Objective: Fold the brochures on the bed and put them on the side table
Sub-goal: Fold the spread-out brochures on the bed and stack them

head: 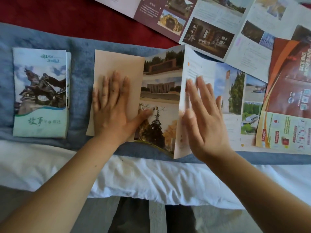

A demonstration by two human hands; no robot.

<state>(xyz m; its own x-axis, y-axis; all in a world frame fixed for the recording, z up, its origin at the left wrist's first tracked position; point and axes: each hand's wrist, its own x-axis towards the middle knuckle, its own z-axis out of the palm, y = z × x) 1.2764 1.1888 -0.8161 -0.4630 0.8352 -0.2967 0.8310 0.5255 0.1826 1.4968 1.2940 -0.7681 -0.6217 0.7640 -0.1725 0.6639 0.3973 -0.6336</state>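
The half-folded glossy paper brochure (161, 101) looks light, thin and springy. Left hand (111, 108) presses flat, its grip released; right hand (203, 118) is open beside the raised crease, best pushed there.

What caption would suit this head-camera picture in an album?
Left hand flattens a half-folded brochure as the right hand lifts its next panel; a folded brochure lies alongside.

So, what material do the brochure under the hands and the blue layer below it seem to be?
The brochure looks like thin coated paper: sharp creases, a panel standing up, a slight sheen. The blue layer looks like soft fleece or terry, matte and fuzzy.
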